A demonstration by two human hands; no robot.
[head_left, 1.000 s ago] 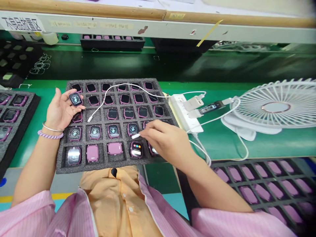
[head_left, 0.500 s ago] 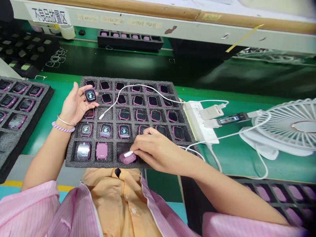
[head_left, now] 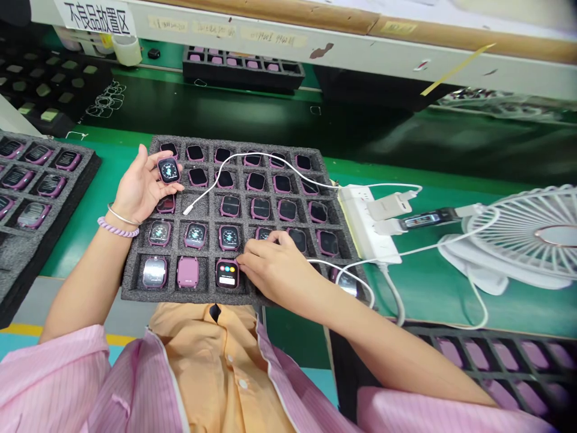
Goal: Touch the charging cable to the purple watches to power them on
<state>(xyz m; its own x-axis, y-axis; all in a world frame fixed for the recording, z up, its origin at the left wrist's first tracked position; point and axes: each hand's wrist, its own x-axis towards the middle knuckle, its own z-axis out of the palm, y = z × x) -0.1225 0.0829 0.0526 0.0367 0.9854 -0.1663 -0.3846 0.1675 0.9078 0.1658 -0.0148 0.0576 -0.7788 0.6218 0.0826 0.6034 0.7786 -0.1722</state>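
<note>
My left hand (head_left: 146, 183), palm up, holds a smartwatch (head_left: 169, 171) with a lit dial between thumb and fingers, above the far left of a dark foam tray (head_left: 192, 297). My right hand (head_left: 282, 270) has its fingers bent together at the right edge of a purple smartwatch (head_left: 228, 274). That watch sits face up in a near-row cell, its screen lit with coloured icons. Its charging plug is out of sight. A purple watch lying back up (head_left: 187, 273) is in the cell to its left. A white cable (head_left: 252, 154) crosses the tray, its tip resting loose.
A white power strip (head_left: 367, 225) with chargers stands at the tray's right side, beside a white fan (head_left: 532, 234). Another watch tray (head_left: 74, 207) lies at left. More purple pieces sit in a tray (head_left: 491, 343) at lower right. A shelf edge (head_left: 270, 36) runs across the back.
The watch at my right hand has turned from back up, with a white plug on it, to face up in its cell. My left hand keeps holding its watch.
</note>
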